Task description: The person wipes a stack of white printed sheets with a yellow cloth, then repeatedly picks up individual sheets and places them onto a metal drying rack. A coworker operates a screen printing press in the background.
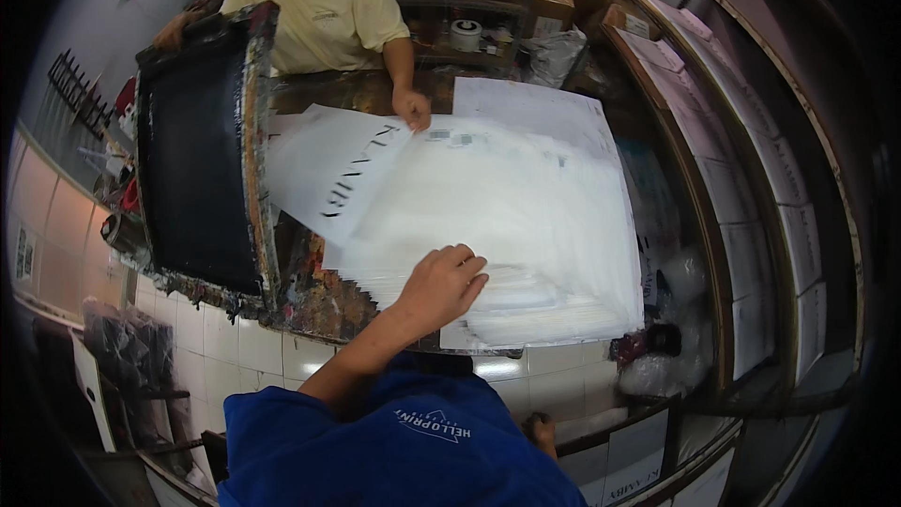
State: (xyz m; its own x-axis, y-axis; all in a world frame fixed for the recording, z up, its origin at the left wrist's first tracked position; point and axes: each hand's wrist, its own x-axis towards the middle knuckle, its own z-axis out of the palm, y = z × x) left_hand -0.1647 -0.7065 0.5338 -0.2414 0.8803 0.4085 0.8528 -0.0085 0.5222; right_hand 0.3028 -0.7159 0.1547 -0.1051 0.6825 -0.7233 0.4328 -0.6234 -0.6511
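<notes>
My left hand (439, 289) reaches over the near part of a broad stack of white paper sheets (497, 197). Its fingers are loosely bent and slightly apart, with nothing visible in them; whether it touches the top sheet is unclear. My right hand (542, 431) hangs low at my right side, dark and partly hidden, its fingers hard to make out. Across the table, a co-worker's hand (411, 108) pinches a white sheet with black printed lettering (338, 164), slanted over the stack's left side. The co-worker's other hand (171, 31) grips the raised screen-printing frame (197, 150).
Paint-stained table (328, 305) shows beneath the frame and stack. Tall racks holding white sheets (741, 216) stand on the right. A lower rack with printed sheets (624, 469) is beside my right hand. Plastic bags (671, 366) lie past the table's right end; shelves and boxes (554, 5) are behind.
</notes>
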